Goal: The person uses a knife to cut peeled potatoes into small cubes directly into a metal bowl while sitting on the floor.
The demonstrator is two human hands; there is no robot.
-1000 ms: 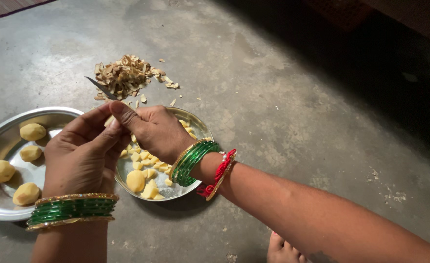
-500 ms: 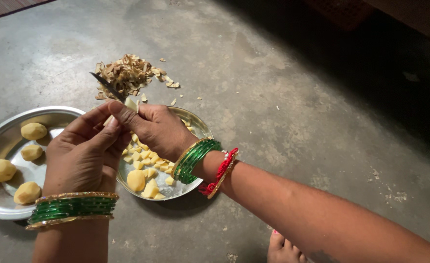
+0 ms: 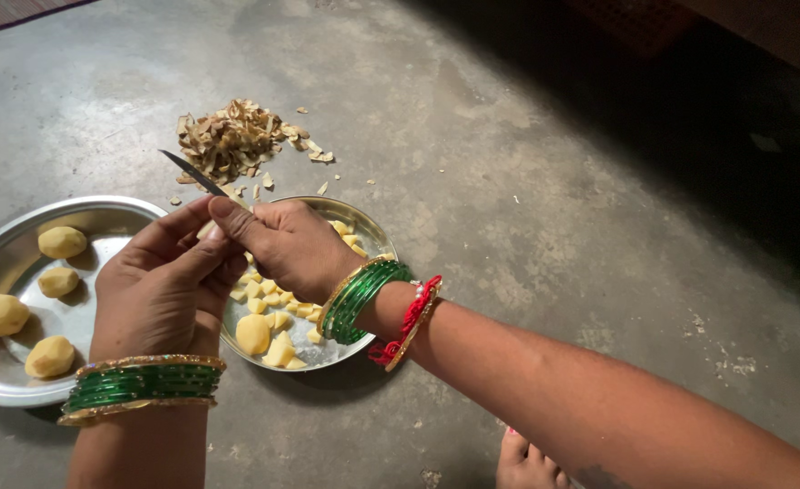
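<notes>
- Gripping the knife (image 3: 192,172), your right hand (image 3: 296,244) is closed round its handle.
- Your left hand (image 3: 164,290) cups a potato piece, mostly hidden, over the small plate (image 3: 373,237).
- Peeled potato is likely firm but slick; pinch it by the flat sides.

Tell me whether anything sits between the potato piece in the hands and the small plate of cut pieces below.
Nothing visible does. The left hand and right hand meet directly above the small plate, the knife pointing away toward the peel pile. The potato piece itself is mostly hidden by the fingers.
</notes>
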